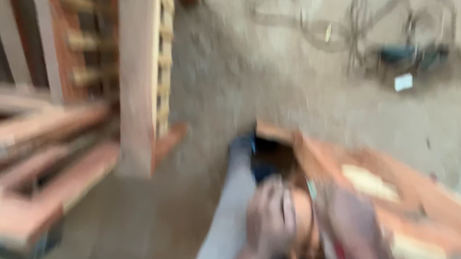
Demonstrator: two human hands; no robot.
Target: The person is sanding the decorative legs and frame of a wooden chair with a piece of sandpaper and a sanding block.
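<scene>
The view is heavily blurred by motion. My left hand [270, 219] is low in the middle, fingers curled over something small that I cannot make out. My right hand [353, 221] lies beside it, over the near end of a reddish wooden board [396, 181] that runs off to the right. Whether either hand grips anything is unclear. A grey trouser leg [229, 221] shows below the hands.
Reddish wooden frames [26, 176] are stacked at the left, with an upright slatted frame [135, 62] behind them. The ground [282, 72] is dusty concrete. A tangle of cables and a dark tool [404, 53] lie at the top right.
</scene>
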